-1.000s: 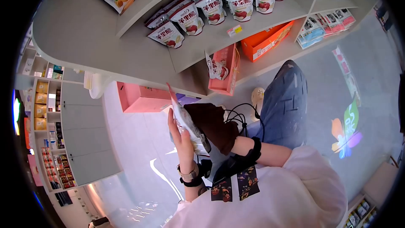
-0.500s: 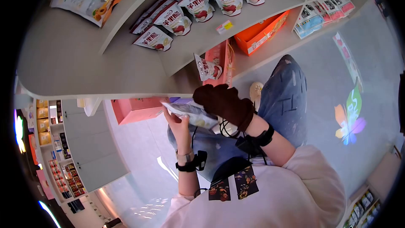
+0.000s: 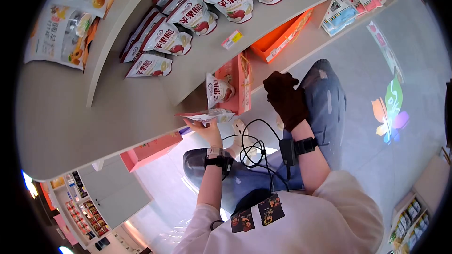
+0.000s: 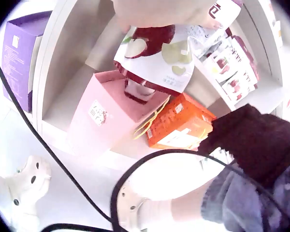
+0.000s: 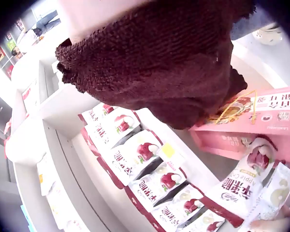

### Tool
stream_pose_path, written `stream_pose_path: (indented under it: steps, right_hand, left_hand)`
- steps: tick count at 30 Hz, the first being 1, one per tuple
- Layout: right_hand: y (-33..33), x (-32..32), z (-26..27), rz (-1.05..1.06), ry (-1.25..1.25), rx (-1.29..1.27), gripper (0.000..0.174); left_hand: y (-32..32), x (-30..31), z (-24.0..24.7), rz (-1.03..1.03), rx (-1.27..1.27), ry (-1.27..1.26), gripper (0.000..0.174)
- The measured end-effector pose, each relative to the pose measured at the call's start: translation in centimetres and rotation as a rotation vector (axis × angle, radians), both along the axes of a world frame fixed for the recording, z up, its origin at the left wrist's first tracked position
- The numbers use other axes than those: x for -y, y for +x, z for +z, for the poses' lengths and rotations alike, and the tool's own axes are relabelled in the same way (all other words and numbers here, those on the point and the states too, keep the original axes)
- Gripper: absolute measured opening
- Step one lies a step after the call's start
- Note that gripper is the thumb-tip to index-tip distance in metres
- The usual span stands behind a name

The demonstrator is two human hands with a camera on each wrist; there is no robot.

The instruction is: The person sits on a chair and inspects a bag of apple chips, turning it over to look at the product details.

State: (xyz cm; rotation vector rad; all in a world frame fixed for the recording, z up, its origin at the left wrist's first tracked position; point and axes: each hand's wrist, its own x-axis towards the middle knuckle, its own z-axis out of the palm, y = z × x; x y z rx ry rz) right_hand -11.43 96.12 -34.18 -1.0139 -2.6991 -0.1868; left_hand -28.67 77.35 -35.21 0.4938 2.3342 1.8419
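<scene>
My left hand (image 3: 207, 130) pinches a white and red apple-chip pouch (image 3: 214, 115), held beside the pink box (image 3: 244, 95) on the low shelf. Another apple-chip pouch (image 3: 218, 89) stands upright in that box. The left wrist view has the held pouch (image 4: 157, 58) hanging over the pink box (image 4: 99, 118). A dark brown towelling cloth (image 5: 154, 67) covers my right hand (image 3: 288, 99), hiding its fingers. That covered hand is by the right knee, apart from the pouches.
Rows of apple-chip pouches (image 3: 194, 15) stand on the shelf (image 3: 183, 73) above, with a price tag (image 3: 231, 39) at its edge. An orange box (image 3: 278, 37) is right of the pink one. Black cables (image 3: 254, 148) hang between my arms.
The left hand has carried the pouch up to the pink box. My cloth-covered right hand has drawn away from the pouch to the right. The shelf now looks nearer.
</scene>
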Motion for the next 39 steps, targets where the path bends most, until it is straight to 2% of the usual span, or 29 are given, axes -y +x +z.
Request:
stream_pose_path:
  steps: [2, 3, 8, 9, 13, 16, 17, 20, 24, 25, 26, 29, 31, 33, 37, 39]
  right_hand:
    - [-0.4, 0.6, 0.1, -0.050, 0.005, 0.099, 0.025]
    - [-0.5, 0.9, 0.1, -0.041, -0.097, 0.056, 0.029]
    - [-1.5, 1.0, 0.2, 0.203, -0.529, -0.391, 0.029]
    - [-1.9, 0.8, -0.2, 0.231, -0.726, -0.447, 0.041]
    - [-2.1, 1.8, -0.4, 0.146, -0.391, -0.163, 0.040]
    - [-2.7, 1.8, -1.3, 0.173, -0.176, 0.014, 0.040]
    - [-2.9, 1.9, -1.5, 0.186, -0.105, 0.059, 0.039]
    - [-3.3, 2.7, -2.1, 0.199, -0.167, -0.023, 0.037]
    - [-3.3, 2.7, -0.8, 0.273, -0.659, -0.295, 0.038]
    - [-3.2, 2.9, 0.2, 0.298, -0.519, -0.387, 0.037]
    - [-3.2, 3.2, 0.3, 0.289, -0.530, -0.356, 0.036]
    - [-2.8, 3.5, 0.1, 0.287, -0.549, -0.309, 0.034]
    - [-2.5, 3.5, -0.2, 0.313, -0.536, -0.331, 0.034]
    - [-2.3, 3.7, -0.2, 0.248, -0.512, -0.308, 0.032]
    - [-2.1, 4.0, 1.4, 0.124, -0.406, -0.200, 0.031]
    - [-2.0, 3.7, 0.7, 0.148, -0.367, -0.270, 0.032]
  left_hand:
    - [0.0, -0.6, -0.3, 0.001, -0.017, -0.020, 0.092]
    - [-0.3, -0.5, -0.7, 0.026, 0.020, -0.045, 0.094]
    - [-1.5, -0.4, -3.9, 0.055, -0.024, -0.017, 0.095]
    - [-1.4, -0.6, -4.2, 0.054, -0.023, -0.036, 0.095]
    - [-1.6, -1.7, -4.5, 0.073, 0.042, -0.037, 0.097]
    - [-2.3, -2.7, -4.7, 0.108, -0.048, -0.067, 0.099]
    - [-1.8, -2.8, -4.6, 0.154, 0.090, -0.098, 0.103]
    - [-2.0, -1.9, -6.9, 0.038, 0.017, -0.060, 0.110]
    - [-1.6, -0.1, -6.2, -0.030, -0.038, -0.150, 0.113]
    - [-1.5, 0.3, -5.9, -0.042, -0.047, -0.175, 0.112]
    - [-1.5, 0.8, -5.7, -0.054, -0.057, -0.202, 0.111]
    - [-1.8, 2.1, -3.9, -0.046, -0.080, -0.125, 0.102]
    - [-2.7, 2.4, -1.5, 0.007, -0.203, -0.020, 0.089]
    - [-3.9, 2.1, 1.9, 0.010, -0.326, 0.041, 0.077]
    - [-9.1, -1.4, 9.7, -0.076, -0.526, 0.013, 0.055]
    - [-12.3, -3.3, 12.8, -0.107, -0.575, -0.114, 0.056]
